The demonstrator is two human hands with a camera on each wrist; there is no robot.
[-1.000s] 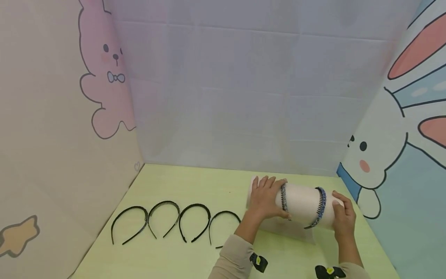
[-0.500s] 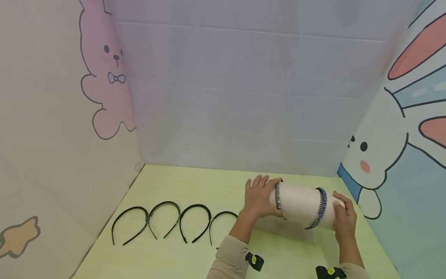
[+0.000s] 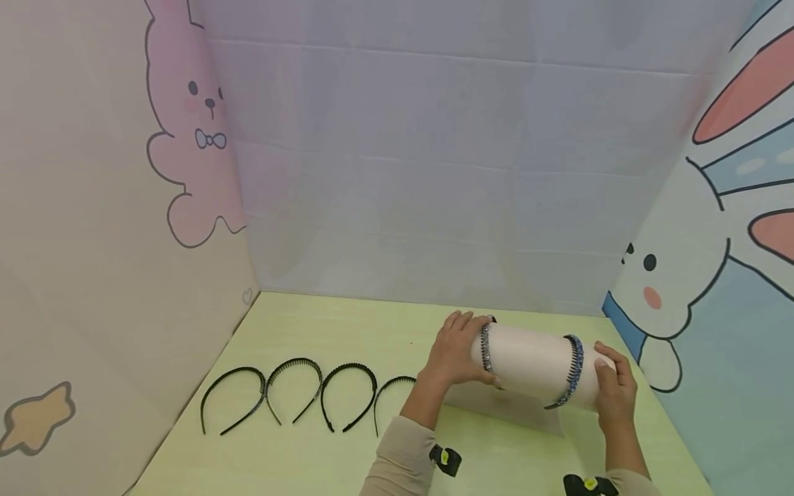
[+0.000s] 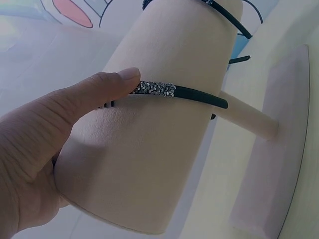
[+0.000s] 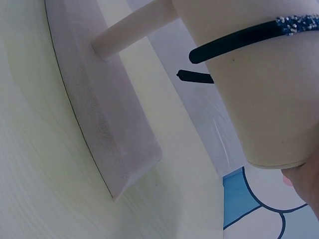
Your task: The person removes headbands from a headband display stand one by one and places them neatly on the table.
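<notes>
Head view, over the last second: the left hand (image 3: 457, 351) has drawn the silver headband (image 3: 486, 348) leftward along the white cylinder (image 3: 527, 353), while the blue headband (image 3: 575, 368) stays near the other end, so the gap between the two has widened. I judge this as spacing them out on the stand. The left grip is spread around the cylinder, thumb on the silver band; the right hand (image 3: 617, 389) holds the cylinder's right end. Four black headbands (image 3: 351, 365) lie on the worktop (image 3: 298, 472), the rightmost partly hidden behind the left forearm. Left fingertips on the far side are out of sight, and the right wrist camera catches only a sliver of its hand, so I can't tell how firmly it presses.
</notes>
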